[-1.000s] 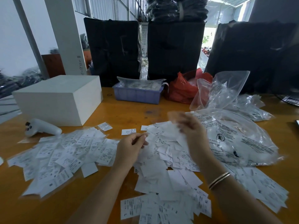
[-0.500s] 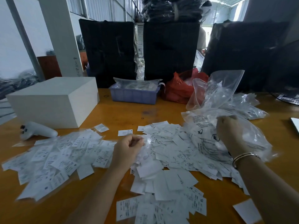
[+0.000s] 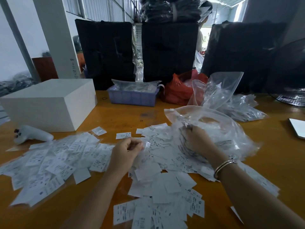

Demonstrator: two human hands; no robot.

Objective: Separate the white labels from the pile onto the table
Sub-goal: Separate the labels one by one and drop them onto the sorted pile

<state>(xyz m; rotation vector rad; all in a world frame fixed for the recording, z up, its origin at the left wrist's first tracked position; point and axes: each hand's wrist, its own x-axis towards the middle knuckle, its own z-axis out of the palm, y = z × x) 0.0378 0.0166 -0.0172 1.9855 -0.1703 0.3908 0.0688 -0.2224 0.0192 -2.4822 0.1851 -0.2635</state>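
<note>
Step in hand: drawing labels from pile (image 3: 165, 162). Left hand (image 3: 124, 154) grip curled around clear film; right hand (image 3: 196, 141) grip pinching plastic bag (image 3: 222, 129) edge. Next, likely: free one white label beneath the grips and set it on the counter (image 3: 123, 116) beside them.

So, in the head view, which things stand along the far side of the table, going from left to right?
White box → blue tray → red bag → upright clear bag → flat heap of clear bags.

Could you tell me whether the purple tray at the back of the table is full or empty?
Full: the purple tray holds clear plastic packets heaped above its rim.
</note>
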